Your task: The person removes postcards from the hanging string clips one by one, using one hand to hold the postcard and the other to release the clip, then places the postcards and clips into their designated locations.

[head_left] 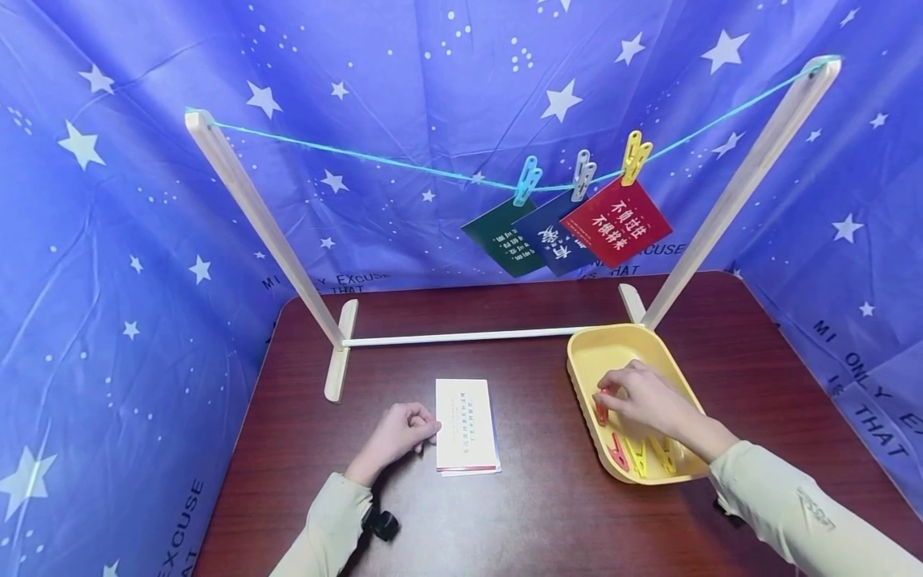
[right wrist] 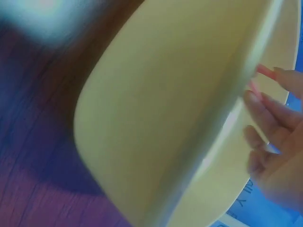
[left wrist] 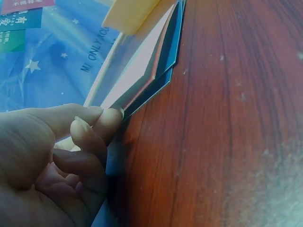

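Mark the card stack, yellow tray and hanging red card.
Card stack (head_left: 465, 423): head view, top face.
Yellow tray (right wrist: 151, 104): right wrist view, outer wall.
Hanging red card (head_left: 616, 223): head view, printed face.

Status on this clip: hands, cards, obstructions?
Right hand pinching red clothespin in yellow tray. Left hand pinching edge of card stack. Nothing visibly blocking hands.

Left hand (left wrist: 61, 161) pinches the near corner of the card stack (left wrist: 142, 64), edges slightly fanned, there on the red-brown bench (left wrist: 222, 118)! Yellow container (left wrist: 130, 16) up top, hanging cards (left wrist: 21, 21) upper left, starry blue cloth (left wrist: 57, 82) behind.
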### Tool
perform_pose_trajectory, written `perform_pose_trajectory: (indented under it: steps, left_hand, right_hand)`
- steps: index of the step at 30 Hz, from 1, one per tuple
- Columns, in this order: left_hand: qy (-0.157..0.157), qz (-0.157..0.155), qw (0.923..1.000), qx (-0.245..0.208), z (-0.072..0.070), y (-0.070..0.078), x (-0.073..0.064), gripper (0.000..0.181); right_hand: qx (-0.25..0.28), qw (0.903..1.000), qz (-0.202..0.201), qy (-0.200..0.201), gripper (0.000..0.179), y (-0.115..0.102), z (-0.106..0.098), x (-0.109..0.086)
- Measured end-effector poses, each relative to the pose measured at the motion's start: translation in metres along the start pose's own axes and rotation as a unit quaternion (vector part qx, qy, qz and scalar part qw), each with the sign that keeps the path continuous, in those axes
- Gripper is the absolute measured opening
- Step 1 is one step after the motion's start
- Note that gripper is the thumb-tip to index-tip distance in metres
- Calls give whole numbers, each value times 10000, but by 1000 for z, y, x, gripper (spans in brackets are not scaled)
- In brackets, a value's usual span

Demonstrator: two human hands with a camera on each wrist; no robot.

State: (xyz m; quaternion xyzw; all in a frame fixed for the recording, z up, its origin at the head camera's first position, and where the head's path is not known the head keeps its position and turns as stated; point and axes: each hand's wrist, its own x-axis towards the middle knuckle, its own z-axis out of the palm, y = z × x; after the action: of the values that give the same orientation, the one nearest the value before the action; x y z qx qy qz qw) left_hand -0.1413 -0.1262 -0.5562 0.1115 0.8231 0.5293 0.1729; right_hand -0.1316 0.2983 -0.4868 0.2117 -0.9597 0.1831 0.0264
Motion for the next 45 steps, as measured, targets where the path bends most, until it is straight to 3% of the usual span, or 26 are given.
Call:
perform_pose_trajectory:
  steps: [6, 12, 28, 45]
  left_hand:
    - [-14, 22, 10000, -21, 0, -1, 0, 13]
    - [-20, -44, 9999, -117, -1, -1, 1, 13]
    - [39, -65, 9997, -227, 1, 1, 2, 14]
    - [40, -111, 9997, -190, 3, -5, -2, 15]
  right_hand:
    - [436, 9967, 199, -649, 13, 1, 0, 5]
    - [466, 9927, 472, -1012, 19, 1, 2, 9]
    - [-200, 9804, 1385, -1386, 20, -10, 6, 18]
    - [-718, 9815, 1183, -1326, 27, -17, 14, 16]
